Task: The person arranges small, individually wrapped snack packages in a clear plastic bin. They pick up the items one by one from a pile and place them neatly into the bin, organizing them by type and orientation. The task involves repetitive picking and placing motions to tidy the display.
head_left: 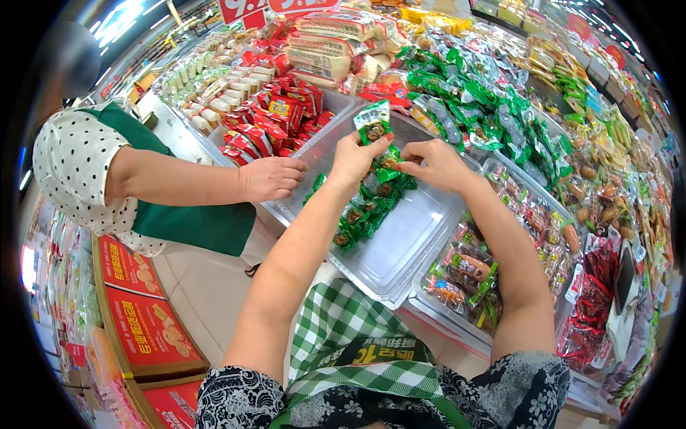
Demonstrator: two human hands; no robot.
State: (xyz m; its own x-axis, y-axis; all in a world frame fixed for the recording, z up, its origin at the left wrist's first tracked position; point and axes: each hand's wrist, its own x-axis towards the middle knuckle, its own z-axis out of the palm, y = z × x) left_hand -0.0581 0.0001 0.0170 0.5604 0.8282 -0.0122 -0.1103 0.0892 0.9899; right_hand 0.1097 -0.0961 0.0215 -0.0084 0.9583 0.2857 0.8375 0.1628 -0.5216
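Over a clear plastic bin (418,232), my left hand (350,161) grips a small green-and-clear snack packet (373,123) with brown pieces inside. My right hand (434,166) is close beside it, thumb and fingers pinched on another green packet (390,159) that hangs just below. Whether these two packets are joined cannot be made out. Several more green packets (368,211) lie heaped along the left side of the bin, partly hidden behind my left wrist.
A co-worker's hand (275,179) rests at the bin's left edge. Red packets (275,118) fill the bin behind, and green packets (493,107) pile up at the back right. Wrapped sausage-like snacks (464,268) sit in a bin at right. Red boxes (150,322) stand at lower left.
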